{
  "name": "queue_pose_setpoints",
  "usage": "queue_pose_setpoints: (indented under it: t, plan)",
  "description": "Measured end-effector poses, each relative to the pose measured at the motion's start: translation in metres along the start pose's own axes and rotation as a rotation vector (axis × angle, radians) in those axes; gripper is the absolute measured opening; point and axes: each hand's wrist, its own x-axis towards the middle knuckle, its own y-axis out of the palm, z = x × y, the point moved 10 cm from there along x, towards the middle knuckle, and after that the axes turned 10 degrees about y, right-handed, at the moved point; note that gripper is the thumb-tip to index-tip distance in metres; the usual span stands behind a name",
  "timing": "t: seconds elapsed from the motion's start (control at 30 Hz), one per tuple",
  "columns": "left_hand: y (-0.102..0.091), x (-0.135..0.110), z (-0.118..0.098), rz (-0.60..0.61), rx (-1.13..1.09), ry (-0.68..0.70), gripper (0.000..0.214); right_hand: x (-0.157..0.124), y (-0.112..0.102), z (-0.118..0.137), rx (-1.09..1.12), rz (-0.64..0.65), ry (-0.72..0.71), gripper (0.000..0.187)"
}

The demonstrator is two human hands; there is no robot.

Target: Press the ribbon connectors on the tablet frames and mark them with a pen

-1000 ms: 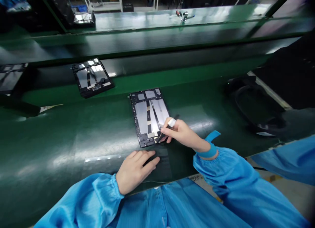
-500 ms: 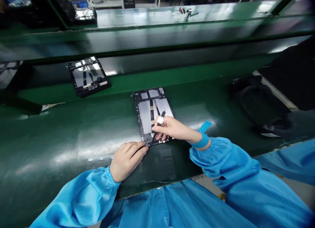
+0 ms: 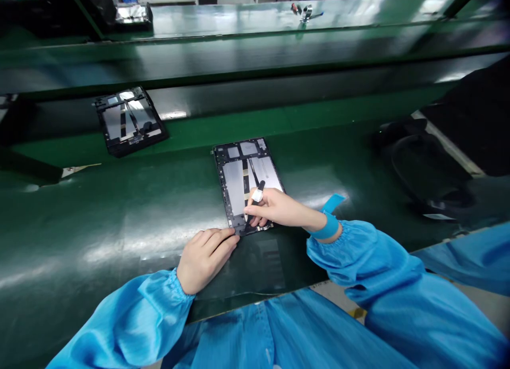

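An opened tablet chassis (image 3: 245, 180) lies flat on the green bench, its silver battery cells and black frame showing. My right hand (image 3: 273, 208) pinches a thin black tool with a white band (image 3: 255, 198), the tip pressed on the tablet's near edge. My left hand (image 3: 204, 257) rests palm down on the bench, fingers stretched out together, their tips touching the tablet's near left corner. Both arms wear blue sleeves; a blue strap circles my right wrist.
A second opened tablet (image 3: 128, 119) lies at the back left on the green conveyor (image 3: 319, 119). Black cable loops and a dark pad (image 3: 428, 172) sit at the right. Small metal tools (image 3: 303, 11) lie on the far shelf. Another blue sleeve (image 3: 470, 257) shows at the right edge.
My right hand moved left along the tablet's near edge with the tool. My left hand slid up until its fingertips met the tablet's corner. The far tablet drifted left.
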Motion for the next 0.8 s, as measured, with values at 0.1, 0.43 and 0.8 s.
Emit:
queue_pose_setpoints:
  t: [0.1,0.43,0.8]
  plan:
    - [0.000,0.000,0.000,0.001,-0.002,-0.005,0.023,0.000,0.000,0.001,-0.001,-0.002,0.002,0.019]
    - [0.001,0.000,0.000,0.016,0.005,-0.008,0.022,0.000,0.000,0.001,-0.027,-0.020,0.009,0.016]
    - [0.003,0.003,-0.012,0.136,0.154,0.085,0.035,0.001,0.001,0.000,-0.024,-0.031,0.003,0.014]
